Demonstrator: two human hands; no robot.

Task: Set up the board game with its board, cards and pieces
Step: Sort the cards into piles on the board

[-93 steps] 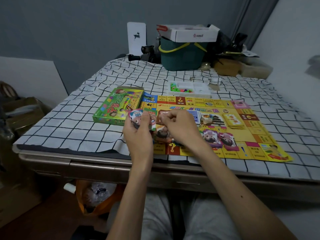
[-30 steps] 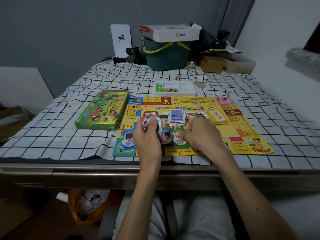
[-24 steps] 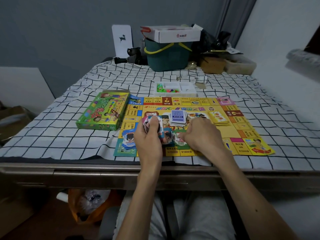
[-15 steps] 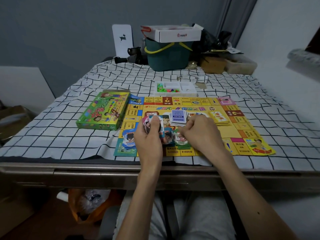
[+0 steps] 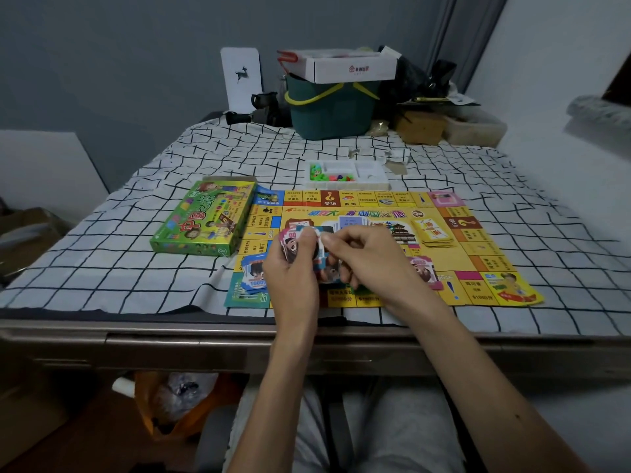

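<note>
Yellow board [image 5: 457, 264] on white gridded cloth [image 5: 102, 254].

Cloth [image 5: 102, 254] is showing matt, creased weave. Board [image 5: 444, 268] is reading as thin printed paper, faintly shiny. Box [image 5: 205, 220], at its 9 o'clock, is looking like glossy card. Tray [image 5: 372, 172], at 12 o'clock, is looking like smooth white plastic.

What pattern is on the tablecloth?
The tablecloth is white with black grid lines, clearest in the head view.
</note>
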